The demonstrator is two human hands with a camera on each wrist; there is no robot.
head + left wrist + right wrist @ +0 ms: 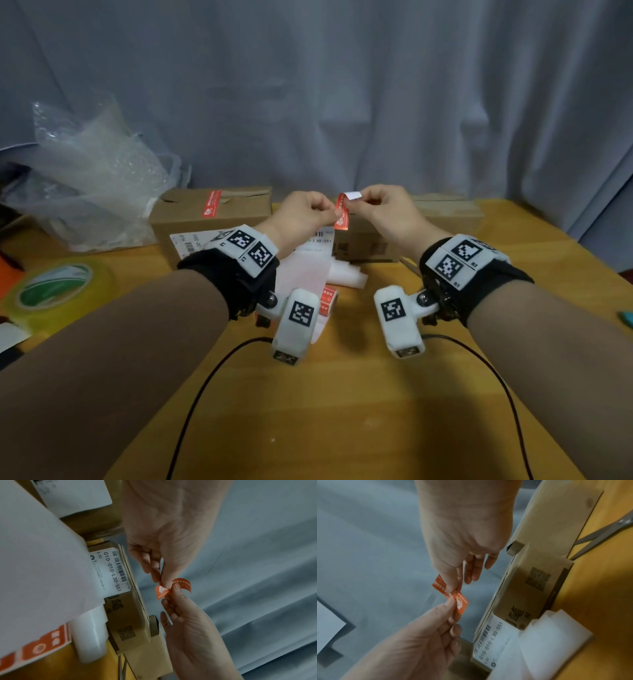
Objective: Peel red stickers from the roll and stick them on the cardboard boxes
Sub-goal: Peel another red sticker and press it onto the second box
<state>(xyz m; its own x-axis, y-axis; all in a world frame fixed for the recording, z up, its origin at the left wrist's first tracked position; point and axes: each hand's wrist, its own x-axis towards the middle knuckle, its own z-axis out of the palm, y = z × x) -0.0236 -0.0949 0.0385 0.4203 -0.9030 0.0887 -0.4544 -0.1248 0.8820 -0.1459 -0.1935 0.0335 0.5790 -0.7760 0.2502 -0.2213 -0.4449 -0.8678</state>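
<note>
A red sticker (342, 214) hangs in the air between my two hands, above the middle cardboard box (363, 245). My left hand (329, 213) pinches its lower part and my right hand (352, 202) pinches its upper end, which curls over white. The wrist views show the same sticker (163, 592) (461, 602) held between thumbs and forefingers. The sticker roll (329, 298) lies on the table behind my left wrist, its white backing strip (42, 561) trailing up. The left box (191, 219) carries a red sticker (211, 205). A third box (448, 212) stands at the right.
Bubble wrap (96, 178) and a yellow tape roll (54, 291) lie at the left. White foam (346, 275) sits before the middle box, scissors (599, 534) beside it. Two black cables (205, 383) cross the wooden table (342, 394). A grey curtain hangs behind.
</note>
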